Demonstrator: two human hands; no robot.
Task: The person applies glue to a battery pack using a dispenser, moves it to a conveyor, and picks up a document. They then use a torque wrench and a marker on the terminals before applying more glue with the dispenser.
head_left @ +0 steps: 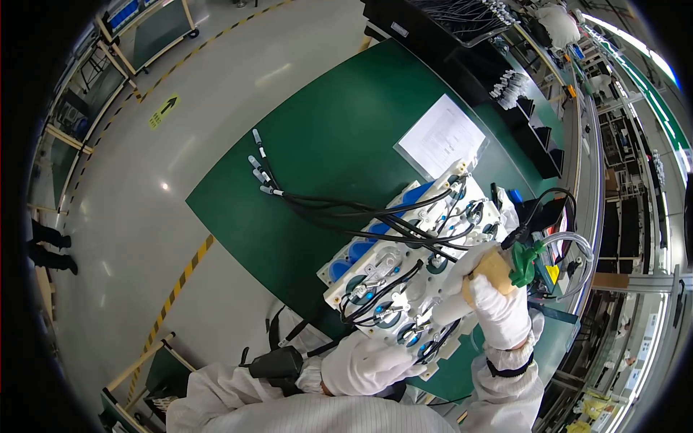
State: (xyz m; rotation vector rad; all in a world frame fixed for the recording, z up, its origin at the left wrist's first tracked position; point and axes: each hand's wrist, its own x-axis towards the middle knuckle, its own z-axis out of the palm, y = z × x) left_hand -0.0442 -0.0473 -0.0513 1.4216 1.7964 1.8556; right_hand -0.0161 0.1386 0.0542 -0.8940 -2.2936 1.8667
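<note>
My right hand (498,310), in a white glove, is closed round a white-barrelled hand tool (452,307) with a green end fitting (525,264) and a clear hose. The barrel slants down over a white fixture (404,307) with round sockets, metal clamps and blue parts; where its tip ends I cannot make out. My left hand (364,363), also gloved, lies at the fixture's near edge, its fingers too unclear to read. Black cables (361,209) run from the fixture to the left, ending in pale connectors (258,167) on the green table (303,144).
A printed sheet (444,136) in a clear sleeve lies beyond the fixture. Black bins (462,65) with cables line the far right. A black pouch (278,363) hangs near my left forearm. A person's legs (49,244) show at far left; shelving (635,209) stands at right.
</note>
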